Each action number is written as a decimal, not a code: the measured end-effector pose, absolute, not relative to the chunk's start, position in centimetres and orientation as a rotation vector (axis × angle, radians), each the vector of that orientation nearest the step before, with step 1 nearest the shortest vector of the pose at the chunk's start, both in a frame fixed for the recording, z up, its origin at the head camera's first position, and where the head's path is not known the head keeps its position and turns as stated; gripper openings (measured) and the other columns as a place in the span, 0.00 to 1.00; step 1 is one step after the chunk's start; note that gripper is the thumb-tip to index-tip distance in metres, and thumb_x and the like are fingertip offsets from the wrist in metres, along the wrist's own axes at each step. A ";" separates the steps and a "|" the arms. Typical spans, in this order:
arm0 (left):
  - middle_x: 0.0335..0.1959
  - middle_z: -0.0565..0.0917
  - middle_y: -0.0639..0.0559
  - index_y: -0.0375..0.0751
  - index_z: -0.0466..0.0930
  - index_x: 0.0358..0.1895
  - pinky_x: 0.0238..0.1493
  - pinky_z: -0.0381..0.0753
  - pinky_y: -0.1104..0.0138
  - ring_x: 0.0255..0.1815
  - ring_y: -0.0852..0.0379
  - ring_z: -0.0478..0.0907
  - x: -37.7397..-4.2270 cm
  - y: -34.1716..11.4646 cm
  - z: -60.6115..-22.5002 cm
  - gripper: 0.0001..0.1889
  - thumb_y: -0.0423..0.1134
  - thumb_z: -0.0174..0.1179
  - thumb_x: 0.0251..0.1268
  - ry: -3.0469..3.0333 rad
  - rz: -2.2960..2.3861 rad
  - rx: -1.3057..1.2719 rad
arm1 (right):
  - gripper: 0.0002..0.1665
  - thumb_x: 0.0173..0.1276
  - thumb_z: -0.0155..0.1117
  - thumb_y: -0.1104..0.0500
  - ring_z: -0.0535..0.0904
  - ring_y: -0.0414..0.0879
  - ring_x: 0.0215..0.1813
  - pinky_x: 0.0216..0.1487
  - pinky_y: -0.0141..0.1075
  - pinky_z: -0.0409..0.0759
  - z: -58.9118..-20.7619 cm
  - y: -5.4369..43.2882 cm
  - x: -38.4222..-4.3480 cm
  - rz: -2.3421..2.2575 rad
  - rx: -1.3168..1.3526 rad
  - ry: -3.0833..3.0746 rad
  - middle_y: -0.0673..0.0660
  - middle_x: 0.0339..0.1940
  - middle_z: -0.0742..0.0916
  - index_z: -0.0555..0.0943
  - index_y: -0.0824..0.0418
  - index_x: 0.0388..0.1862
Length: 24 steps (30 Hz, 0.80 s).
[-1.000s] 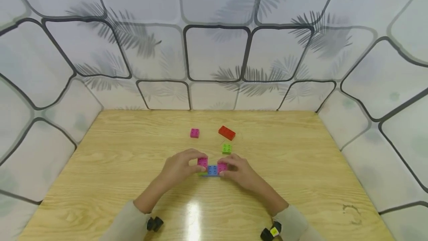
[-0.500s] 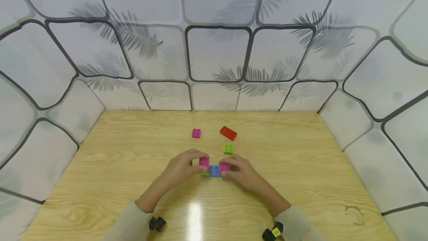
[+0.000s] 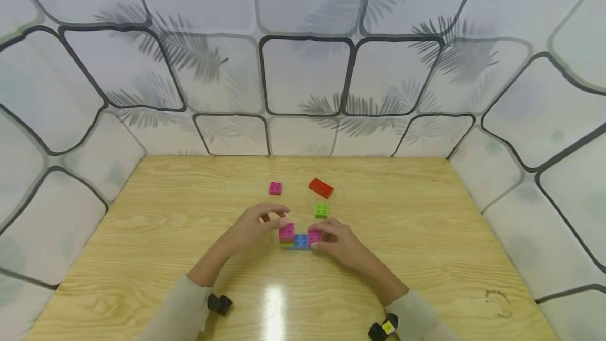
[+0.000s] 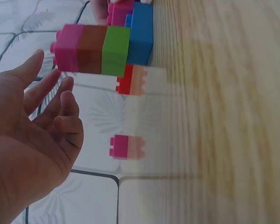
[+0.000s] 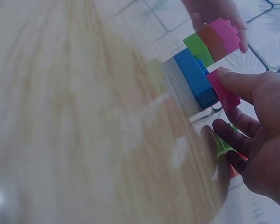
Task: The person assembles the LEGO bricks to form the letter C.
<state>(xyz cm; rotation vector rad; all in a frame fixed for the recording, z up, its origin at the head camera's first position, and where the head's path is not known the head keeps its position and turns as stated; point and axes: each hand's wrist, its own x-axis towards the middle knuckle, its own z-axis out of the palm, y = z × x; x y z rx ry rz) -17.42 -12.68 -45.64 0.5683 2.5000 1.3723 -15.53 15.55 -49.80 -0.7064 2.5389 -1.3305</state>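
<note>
A long blue toy building brick (image 3: 301,241) lies on the table with a stack at each end. Its left end carries a green brick (image 4: 115,50), a brown brick (image 4: 91,49) above that, and a pink brick (image 4: 68,48) on top. Just behind and above this stack is my left hand (image 3: 253,228), fingers loosely bent and holding nothing; a small gap shows in the left wrist view. On the blue brick's right end sits another pink brick (image 5: 222,88), which my right hand (image 3: 342,243) pinches between thumb and fingers.
Farther back on the wooden table (image 3: 189,199) lie a loose pink brick (image 3: 275,188), a long red brick (image 3: 321,188) and a green brick (image 3: 321,210). A patterned white cloth wall (image 3: 307,78) encloses the back and sides.
My left hand has let go of the top pink brick and risen slightly back and left from it. The right hand keeps its grip, and the bricks stay in place.
</note>
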 end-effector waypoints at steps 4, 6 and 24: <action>0.58 0.83 0.49 0.49 0.80 0.64 0.39 0.76 0.62 0.45 0.52 0.74 -18.7 -13.2 -45.9 0.22 0.54 0.59 0.73 2.531 1.401 0.515 | 0.24 0.69 0.69 0.48 0.72 0.45 0.48 0.51 0.37 0.73 -49.8 15.5 -15.6 -1.322 -0.695 2.531 0.47 0.47 0.80 0.82 0.50 0.62; 0.57 0.83 0.50 0.49 0.80 0.64 0.40 0.76 0.62 0.45 0.52 0.73 -19.3 -13.4 -45.9 0.22 0.54 0.59 0.73 2.557 1.401 0.482 | 0.24 0.69 0.69 0.48 0.72 0.45 0.49 0.52 0.37 0.73 -49.9 15.5 -15.6 -1.322 -0.693 2.528 0.47 0.48 0.80 0.82 0.50 0.62; 0.63 0.78 0.44 0.44 0.80 0.63 0.39 0.75 0.62 0.41 0.51 0.73 -24.5 -13.9 -47.0 0.19 0.43 0.62 0.72 2.667 1.341 0.448 | 0.23 0.70 0.69 0.51 0.73 0.45 0.50 0.52 0.35 0.74 -49.9 15.6 -15.5 -1.377 -0.671 2.472 0.48 0.48 0.79 0.80 0.51 0.62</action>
